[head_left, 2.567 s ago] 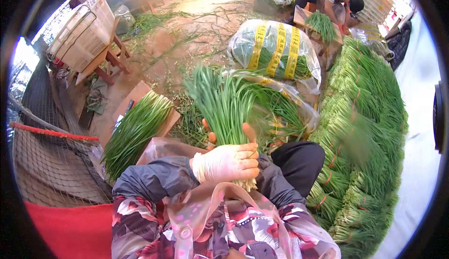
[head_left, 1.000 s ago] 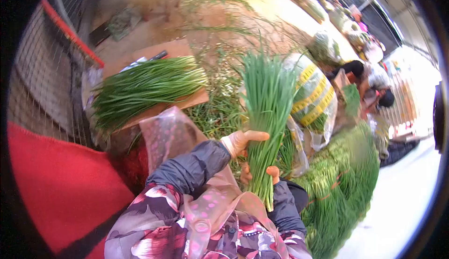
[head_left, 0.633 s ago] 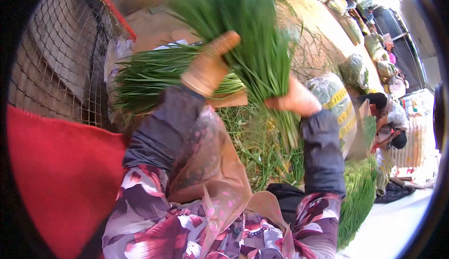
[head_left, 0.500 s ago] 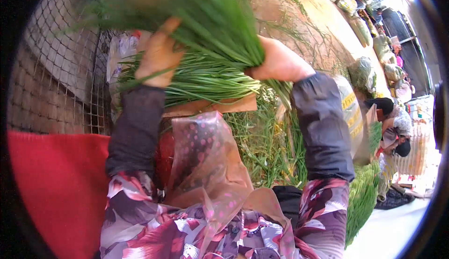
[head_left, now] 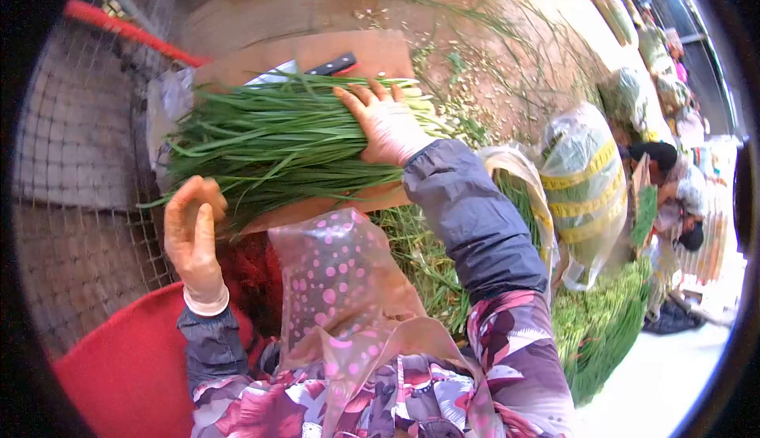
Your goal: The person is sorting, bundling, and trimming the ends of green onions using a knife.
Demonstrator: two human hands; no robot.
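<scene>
A thick pile of long green garlic chives [head_left: 277,133] lies across a brown board [head_left: 360,49], pale stem ends to the right and leaf tips to the left. My right hand [head_left: 389,128], in a thin glove, rests flat on the pile near the stems, fingers spread. At the lower left of the leaf tips, my left hand [head_left: 194,236] is raised, also gloved, its fingers loosely bent and apart from the thumb, with nothing visible in it. Behind the pile lies a knife [head_left: 332,64] with a black handle, its blade partly covered by leaves.
Loose leaves and trimmed scraps [head_left: 475,74] litter the floor beyond. A plastic bag with yellow tape [head_left: 582,177] stands at right, near more chives [head_left: 602,327]. Wire mesh [head_left: 87,137] and red cloth [head_left: 127,367] are on the left. Other people [head_left: 677,193] are at far right.
The bunch of chives that both hands held up is down on the board. My right hand now lies on the pile; my left hand has moved down and left. The knife has come into sight.
</scene>
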